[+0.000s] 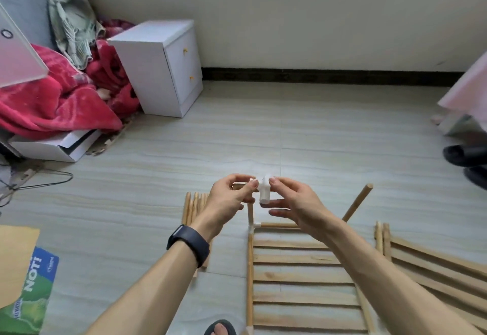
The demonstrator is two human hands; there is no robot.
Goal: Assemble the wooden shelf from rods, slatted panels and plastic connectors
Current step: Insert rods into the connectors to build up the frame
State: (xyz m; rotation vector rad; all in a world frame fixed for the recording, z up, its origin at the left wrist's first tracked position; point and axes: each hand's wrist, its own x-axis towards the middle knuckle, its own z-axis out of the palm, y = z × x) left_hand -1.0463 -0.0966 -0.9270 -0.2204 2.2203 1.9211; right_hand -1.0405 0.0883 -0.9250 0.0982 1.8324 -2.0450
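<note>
- Low over the floor (263, 137), just beyond the far edge of the slatted panel (303, 274), both hands meet on a white plastic connector (264, 192) at the top of a rod (250, 213).
- The left hand (232, 197) has its grip narrowed to a pinch, thumb and forefinger on the connector's left side, probably to stop it twisting.
- The right hand (295, 202) has its forefinger on top of the connector and its thumb beneath. The other fingers are loose and spread. This grip looks suited to pressing or turning the piece onto the rod.
- The rod rises from a lower connector (253, 226) at the panel's corner, so the flat panel acts as a base.
- Spare rods (193, 205) lie bundled left of the panel and a second panel (434, 263) lies to its right, both close by for later steps.
- I cannot tell whether the connector is fully seated.
</note>
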